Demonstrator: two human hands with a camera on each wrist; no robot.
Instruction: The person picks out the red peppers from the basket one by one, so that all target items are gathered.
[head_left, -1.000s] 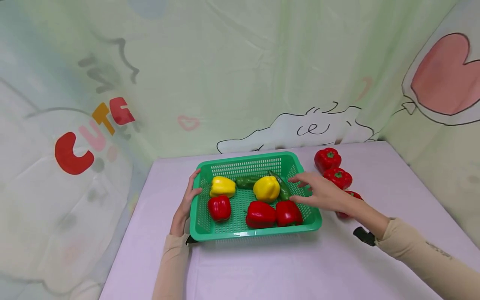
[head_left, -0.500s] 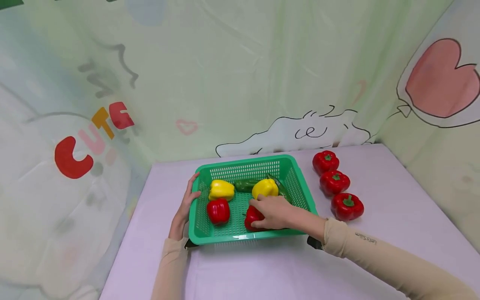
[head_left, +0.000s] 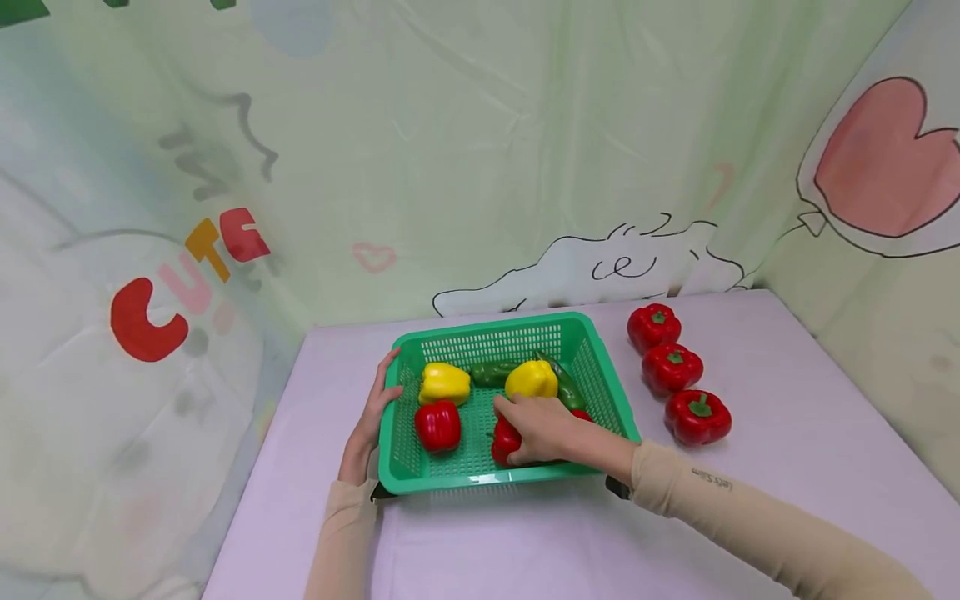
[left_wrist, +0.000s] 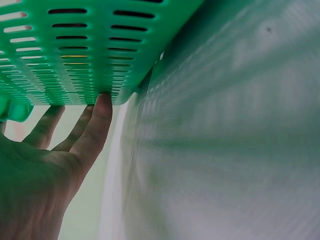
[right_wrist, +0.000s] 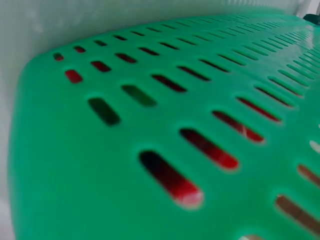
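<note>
A green plastic basket [head_left: 480, 480] stands on the table. My left hand [head_left: 371, 417] holds its left end in the head view, thumb over the rim; the left wrist view shows long fingers [left_wrist: 95, 131] against the outside wall. My right hand [head_left: 542, 429] reaches inside and grips a red bell pepper [head_left: 504, 442] near the front wall, partly hidden by the hand. Another red bell pepper [head_left: 581, 415] barely shows behind that hand. A third red bell pepper [head_left: 438, 426] lies at the left. The right wrist view shows mostly the slotted basket wall [right_wrist: 75, 165], with red behind its slots.
Two yellow bell peppers [head_left: 444, 384] and green peppers [head_left: 492, 373] also lie in the basket. Right of it, three red bell peppers [head_left: 672, 368] stand in a slanting row on the lilac-covered table [head_left: 480, 542]. A printed curtain [head_left: 450, 150] hangs behind.
My right hand has moved left and down from over the basket's right side onto the red bell pepper, and now grips it. My left hand has stayed at the basket's left end.
</note>
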